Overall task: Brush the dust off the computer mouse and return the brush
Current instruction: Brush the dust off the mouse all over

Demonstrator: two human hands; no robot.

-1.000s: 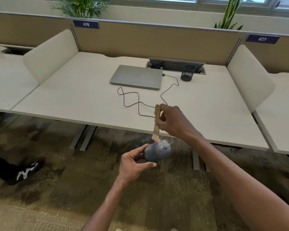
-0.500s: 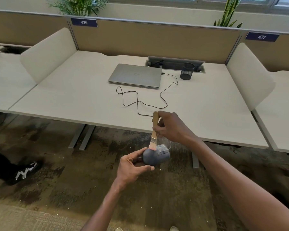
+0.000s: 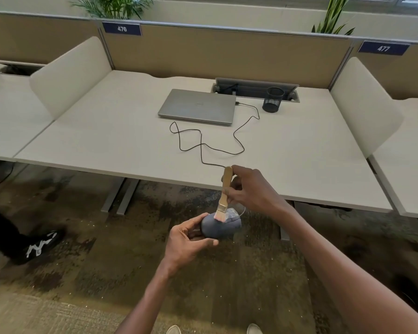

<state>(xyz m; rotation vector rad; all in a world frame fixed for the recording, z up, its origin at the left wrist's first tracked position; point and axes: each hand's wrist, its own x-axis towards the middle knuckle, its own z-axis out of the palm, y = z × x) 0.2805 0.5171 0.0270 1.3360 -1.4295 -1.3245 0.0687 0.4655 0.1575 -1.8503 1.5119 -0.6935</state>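
The left hand (image 3: 188, 239) grips the mouse (image 3: 221, 226) by its rear end, with the thumb on the upper side and the fingers curled under it. The mouse is in the air, in front of the near edge of the bench (image 3: 106, 141) and lower than it, above the carpet (image 3: 106, 273). The right hand (image 3: 251, 189) pinches the wooden handle of the brush (image 3: 225, 192) between the thumb and the fingers. The brush stands almost upright, with the handle up and the bristles down. The bristles touch the top of the mouse, near its front part. A thin pale cord curves out from the front of the mouse, under the right hand.

On the bench, toward the far edge, a closed grey laptop (image 3: 198, 106) lies flat. Just to the right of it stands a black mesh cup (image 3: 273, 99), next to the cable hatch (image 3: 255, 89) in the bench top. A black cable (image 3: 227, 150) is plugged into the right side of the laptop and runs in loose loops over the bench toward the near edge, where it goes behind the right hand.

At the left, on the carpet, there is a black shoe (image 3: 40, 247) with white marks, and it belongs to another person. At the bottom edge, two pale shoe tips are seen.
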